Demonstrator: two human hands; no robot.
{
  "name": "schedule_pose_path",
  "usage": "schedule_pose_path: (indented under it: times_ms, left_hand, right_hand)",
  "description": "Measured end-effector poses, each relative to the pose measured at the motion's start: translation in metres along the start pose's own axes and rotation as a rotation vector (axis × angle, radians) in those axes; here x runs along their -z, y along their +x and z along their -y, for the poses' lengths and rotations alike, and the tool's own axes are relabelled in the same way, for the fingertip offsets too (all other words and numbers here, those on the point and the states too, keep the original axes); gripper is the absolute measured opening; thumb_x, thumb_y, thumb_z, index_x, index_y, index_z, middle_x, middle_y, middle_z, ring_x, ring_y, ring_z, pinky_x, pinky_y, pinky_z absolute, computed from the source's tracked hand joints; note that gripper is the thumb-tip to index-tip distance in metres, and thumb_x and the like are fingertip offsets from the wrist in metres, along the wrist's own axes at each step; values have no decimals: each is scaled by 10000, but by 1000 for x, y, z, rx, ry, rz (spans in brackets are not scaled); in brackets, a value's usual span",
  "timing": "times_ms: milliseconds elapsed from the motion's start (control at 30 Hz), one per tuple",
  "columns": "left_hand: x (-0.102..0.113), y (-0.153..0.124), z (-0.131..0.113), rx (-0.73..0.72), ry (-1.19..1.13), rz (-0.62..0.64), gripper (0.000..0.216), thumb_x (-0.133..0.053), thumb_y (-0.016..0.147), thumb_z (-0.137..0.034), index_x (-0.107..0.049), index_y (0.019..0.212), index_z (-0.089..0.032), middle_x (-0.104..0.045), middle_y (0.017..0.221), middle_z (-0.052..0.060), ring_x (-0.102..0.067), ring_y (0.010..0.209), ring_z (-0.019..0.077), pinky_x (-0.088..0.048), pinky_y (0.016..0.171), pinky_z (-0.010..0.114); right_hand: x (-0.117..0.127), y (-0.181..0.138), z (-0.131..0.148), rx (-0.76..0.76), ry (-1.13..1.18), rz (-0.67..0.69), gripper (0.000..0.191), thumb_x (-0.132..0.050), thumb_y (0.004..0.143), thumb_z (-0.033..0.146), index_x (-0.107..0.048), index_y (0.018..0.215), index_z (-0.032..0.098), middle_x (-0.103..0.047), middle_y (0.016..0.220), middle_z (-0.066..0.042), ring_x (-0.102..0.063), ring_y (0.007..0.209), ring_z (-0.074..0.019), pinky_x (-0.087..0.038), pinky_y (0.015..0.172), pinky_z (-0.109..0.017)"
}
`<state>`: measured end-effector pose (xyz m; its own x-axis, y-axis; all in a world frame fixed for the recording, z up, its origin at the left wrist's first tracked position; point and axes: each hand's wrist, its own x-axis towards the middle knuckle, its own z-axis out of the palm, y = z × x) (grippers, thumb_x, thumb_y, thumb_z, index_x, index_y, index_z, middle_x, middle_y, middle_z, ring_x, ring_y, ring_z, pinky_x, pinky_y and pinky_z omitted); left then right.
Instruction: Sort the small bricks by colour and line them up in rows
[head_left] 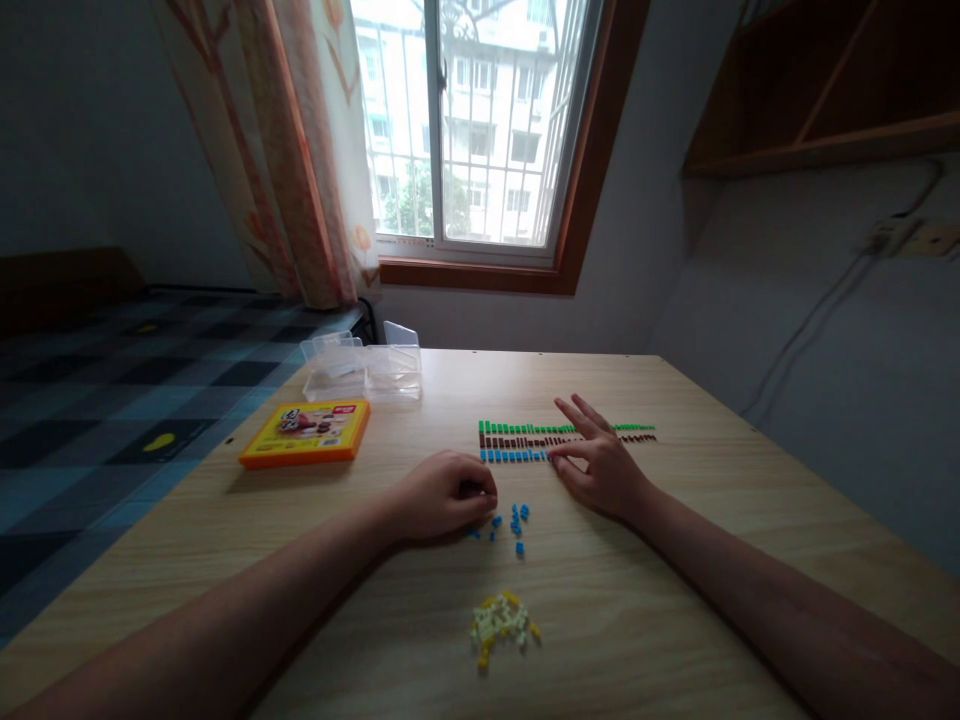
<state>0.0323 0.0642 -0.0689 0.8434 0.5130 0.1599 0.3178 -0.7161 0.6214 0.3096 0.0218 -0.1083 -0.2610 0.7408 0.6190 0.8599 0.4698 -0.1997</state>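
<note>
Small toy bricks lie on a wooden table (675,560). Three neat rows run side by side: green (525,428), brown (517,441) and blue (514,456). My right hand (596,462) rests at the end of the blue row, thumb and forefinger pinched there, the other fingers spread over the rows. My left hand (442,495) is curled shut beside a few loose blue bricks (514,520); what it holds is hidden. A heap of yellow and white bricks (502,620) lies nearer to me.
An orange-yellow box (307,432) lies flat at the left. Behind it stand clear plastic containers (364,368). A bed with a checked cover (112,400) adjoins the table's left edge. A window and curtain are behind.
</note>
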Motion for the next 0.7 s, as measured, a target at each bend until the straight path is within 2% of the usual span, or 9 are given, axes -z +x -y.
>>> schedule_pose_path:
  times_ms: [233, 500, 700]
  left_hand:
    - [-1, 0, 3, 7, 3, 4, 157, -602, 838, -227, -725, 776, -150, -682, 731, 23, -579, 676, 126, -416, 657, 223]
    - [0, 0, -1, 1, -3, -8, 156, -606, 830, -225, -724, 761, -149, -677, 716, 20, -573, 664, 125, -415, 648, 222]
    - [-1, 0, 4, 4, 0, 1, 159, -603, 833, -226, -731, 775, -149, -687, 734, 26, -575, 665, 125, -416, 645, 223]
  right_hand:
    - [3, -1, -1, -48, -33, -51, 201, -629, 796, 171, -807, 831, 257, -401, 1566, -39, -281, 1485, -349, -222, 1156, -656]
    - [0, -2, -2, -61, -25, -5, 173, -647, 800, 204, -809, 807, 264, -403, 1565, -40, -269, 1489, -355, -230, 1142, -666]
    - [3, -1, -2, -83, -25, -18, 185, -641, 784, 196, -807, 807, 273, -402, 1565, -23, -247, 1497, -349, -173, 1151, -688]
